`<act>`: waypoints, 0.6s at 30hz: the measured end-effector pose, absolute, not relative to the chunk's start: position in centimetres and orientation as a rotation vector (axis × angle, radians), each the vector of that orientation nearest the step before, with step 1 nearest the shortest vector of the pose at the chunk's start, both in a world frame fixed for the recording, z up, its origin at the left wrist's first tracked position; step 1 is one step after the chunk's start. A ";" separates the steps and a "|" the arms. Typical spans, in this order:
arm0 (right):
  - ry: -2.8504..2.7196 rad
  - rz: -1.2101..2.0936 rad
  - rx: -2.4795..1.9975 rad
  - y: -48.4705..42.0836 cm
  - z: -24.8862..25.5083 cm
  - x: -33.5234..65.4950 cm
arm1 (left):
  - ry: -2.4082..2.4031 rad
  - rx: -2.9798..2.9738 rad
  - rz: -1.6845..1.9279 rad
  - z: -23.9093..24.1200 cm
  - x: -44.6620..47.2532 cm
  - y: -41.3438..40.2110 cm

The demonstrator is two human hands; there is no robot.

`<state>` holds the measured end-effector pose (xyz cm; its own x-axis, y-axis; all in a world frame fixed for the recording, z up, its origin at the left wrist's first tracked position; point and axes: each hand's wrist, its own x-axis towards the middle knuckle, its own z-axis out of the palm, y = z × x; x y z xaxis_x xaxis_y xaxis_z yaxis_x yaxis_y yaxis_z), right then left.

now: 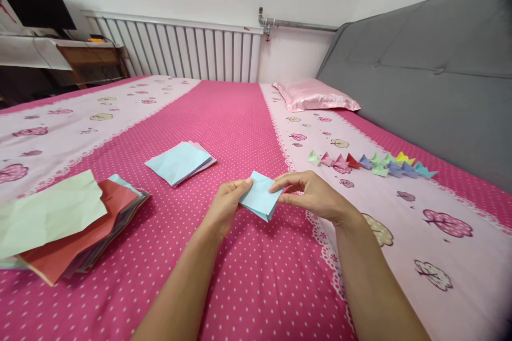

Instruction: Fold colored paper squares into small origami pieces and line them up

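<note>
A light blue piece of folded paper is held between both hands above the pink dotted bedspread. My left hand pinches its left edge, thumb on top. On the opposite side, the thumb and fingers of my right hand grip the right corner. Layers show at the paper's lower tip, slightly apart. To the left of my hands lies a small stack of square paper with a light blue sheet on top. Several folded paper shapes in different colours sit in rows on the right.
At the left edge lies a larger pile of coloured paper, pale green and red uppermost. A pink pillow rests near the grey headboard. Behind the bed are a white radiator and a desk with a monitor.
</note>
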<state>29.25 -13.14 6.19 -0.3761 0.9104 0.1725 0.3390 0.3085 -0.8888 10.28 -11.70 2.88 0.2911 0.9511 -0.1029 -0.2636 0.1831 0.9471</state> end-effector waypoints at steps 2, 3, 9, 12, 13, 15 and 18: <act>-1.865 1.003 -1.109 -13.0 6.0 29.0 | 0.855 1.002 1.037 2.9 10.3 -11.7; -1.856 0.985 -1.116 -12.9 5.8 28.8 | 0.847 0.998 1.043 2.8 10.3 -11.7; -1.768 0.921 -1.198 -12.4 5.1 28.0 | 0.781 1.010 1.052 2.5 10.5 -11.7; -1.724 0.915 -1.211 -12.4 4.9 27.7 | 0.757 1.040 1.030 2.4 10.5 -11.7; -1.711 0.902 -1.211 -12.4 4.9 27.6 | 0.745 1.051 1.023 2.4 10.5 -11.7; -1.685 0.859 -1.223 -12.4 4.8 27.4 | 0.731 1.063 1.020 2.5 10.5 -11.8; -1.659 0.787 -1.266 -12.4 4.6 27.2 | 0.705 1.070 1.015 2.7 10.6 -11.9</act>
<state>27.16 -12.35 4.62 -0.0929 0.9598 0.2649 0.4024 0.2796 -0.8717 10.56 -11.94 2.72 0.3921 0.9199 0.0017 -0.3192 0.1344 0.9381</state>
